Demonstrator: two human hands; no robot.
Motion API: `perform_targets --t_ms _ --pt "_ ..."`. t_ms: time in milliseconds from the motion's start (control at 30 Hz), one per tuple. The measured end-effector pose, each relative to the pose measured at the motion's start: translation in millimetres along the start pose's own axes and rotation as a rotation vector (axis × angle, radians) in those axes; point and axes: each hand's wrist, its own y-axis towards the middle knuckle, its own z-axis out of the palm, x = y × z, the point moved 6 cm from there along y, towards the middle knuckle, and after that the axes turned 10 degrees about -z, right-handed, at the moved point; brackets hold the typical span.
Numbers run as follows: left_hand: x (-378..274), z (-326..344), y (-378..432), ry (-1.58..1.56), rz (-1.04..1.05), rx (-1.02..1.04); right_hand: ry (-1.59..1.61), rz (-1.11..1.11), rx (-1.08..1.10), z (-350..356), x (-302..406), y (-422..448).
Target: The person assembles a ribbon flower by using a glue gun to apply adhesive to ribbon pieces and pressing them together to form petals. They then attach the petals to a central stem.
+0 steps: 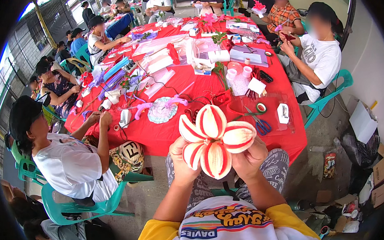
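Observation:
A fuzzy artificial flower [215,159] with several cream and red striped petals is held up over my lap, its face towards me. My left hand [185,161] grips it from the left, the fingers partly hidden behind the lower left petals. On the other side my right hand [251,156] holds the flower below its right petal [239,137]. The stem, if there is one, is hidden behind the petals. Just beyond the flower, blue-handled scissors [263,126] lie on the red tablecloth [186,136].
Purple glue guns [176,101] rest by a round doily [162,113]. A green tape roll [261,107] and a white tape dispenser [283,113] lie to the right. People sit around the table, the nearest a person in white [70,159] at left. Cardboard boxes [381,168] stand at right.

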Motion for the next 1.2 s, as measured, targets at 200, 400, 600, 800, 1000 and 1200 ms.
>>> perform_targets --t_ms 200,400,600,800,1000,1200 --pt "1.0 1.6 -0.4 0.065 -0.062 -0.042 0.040 -0.010 -0.029 2.5 4.2 2.3" --pt "17.5 -7.3 -3.1 -0.209 -0.125 -0.112 0.174 0.094 -0.057 4.0 2.0 -0.6" --pt "18.7 -1.5 2.3 -0.331 -0.139 -0.039 0.153 0.151 -0.058 2.4 5.3 2.3" --pt "19.8 -2.2 5.2 -0.330 -0.198 -0.083 0.066 0.134 -0.074 1.4 13.8 9.7" --pt "19.5 0.5 3.8 -0.313 -0.189 -0.107 -0.033 0.079 0.024 5.8 17.8 12.8" --pt "12.1 6.0 5.3 -0.313 -0.166 -0.054 -0.043 0.070 0.041 7.6 16.5 13.0"
